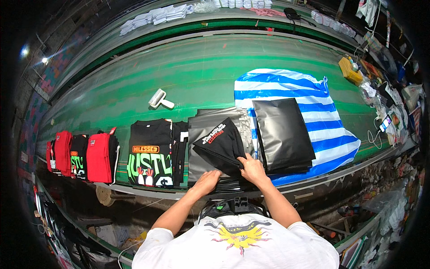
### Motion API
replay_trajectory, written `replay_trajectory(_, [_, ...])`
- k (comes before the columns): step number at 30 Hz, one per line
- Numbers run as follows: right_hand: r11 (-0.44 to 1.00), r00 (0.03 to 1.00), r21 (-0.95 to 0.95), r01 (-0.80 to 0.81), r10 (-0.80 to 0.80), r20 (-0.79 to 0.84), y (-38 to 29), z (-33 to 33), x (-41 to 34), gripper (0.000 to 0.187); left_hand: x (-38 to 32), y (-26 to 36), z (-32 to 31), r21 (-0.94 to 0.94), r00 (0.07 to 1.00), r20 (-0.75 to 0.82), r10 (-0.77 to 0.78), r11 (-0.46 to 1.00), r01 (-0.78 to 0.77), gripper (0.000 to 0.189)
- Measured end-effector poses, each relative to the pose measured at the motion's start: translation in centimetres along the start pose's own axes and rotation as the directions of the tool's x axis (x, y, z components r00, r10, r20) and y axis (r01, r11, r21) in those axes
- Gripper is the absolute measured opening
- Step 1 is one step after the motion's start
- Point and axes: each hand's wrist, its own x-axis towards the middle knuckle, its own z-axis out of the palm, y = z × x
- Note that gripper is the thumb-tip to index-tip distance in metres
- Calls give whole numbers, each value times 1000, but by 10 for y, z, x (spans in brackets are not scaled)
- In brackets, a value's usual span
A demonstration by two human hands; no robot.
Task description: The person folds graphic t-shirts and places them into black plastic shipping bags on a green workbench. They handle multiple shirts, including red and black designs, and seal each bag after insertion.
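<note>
A black folded garment [220, 141] with white and red print lies slantwise on a stack of black plastic bags [198, 131] in front of me. My right hand [252, 169] grips the garment's near right corner, thumb on the near side. At the stack's near edge, my left hand [207, 181] has its fingers curled on the top bag's edge; the fingertips are partly hidden. Just right of the stack is a pile of filled-looking black plastic packs [284, 134], resting on a blue-and-white striped plastic sheet or sack [319, 121].
Left of the bags stand folded black printed T-shirts [149, 151] and several red garment stacks [97, 158]. A white lint roller [161, 99] lies on the green table [201, 74]. Far right are a yellow container [350, 70] and a phone with a cable [385, 123].
</note>
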Motion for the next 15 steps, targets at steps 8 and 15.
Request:
replay_trajectory(8, [998, 999, 62, 11, -9, -39, 5, 1, -4, 48, -43, -21, -38, 49, 971, 40, -235, 971, 233, 29])
replay_trajectory(15, [988, 978, 119, 98, -74, -194, -3, -11, -13, 49, -46, 2, -62, 289, 997, 65, 46, 955, -63, 23])
